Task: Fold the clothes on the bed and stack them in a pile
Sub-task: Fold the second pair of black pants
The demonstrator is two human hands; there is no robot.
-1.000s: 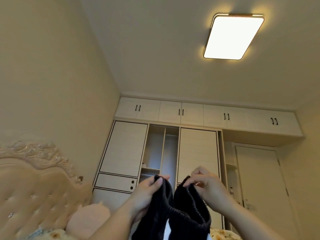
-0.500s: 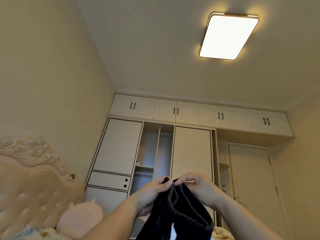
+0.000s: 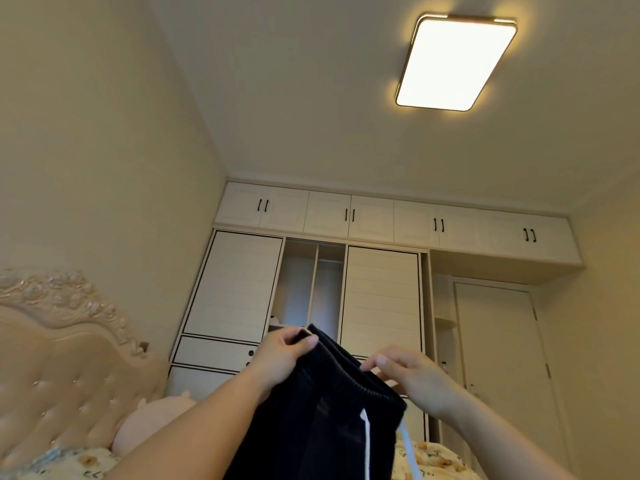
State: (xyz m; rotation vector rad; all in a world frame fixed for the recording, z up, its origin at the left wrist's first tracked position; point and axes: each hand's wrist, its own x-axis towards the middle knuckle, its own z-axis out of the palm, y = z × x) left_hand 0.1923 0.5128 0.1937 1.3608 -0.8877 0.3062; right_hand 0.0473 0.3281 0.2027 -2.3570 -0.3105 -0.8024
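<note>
Black knit trousers (image 3: 322,417) with an elastic waistband and a white side stripe hang in the air above the bed (image 3: 436,459), held up at the waist. One garment, two hands. The left hand (image 3: 282,358) pinches the waistband's far end; the right hand (image 3: 412,379) has fingers curled at the near rim — whether it grips is unclear. Soft and light, likely floppy — best held by the waistband corners.
</note>
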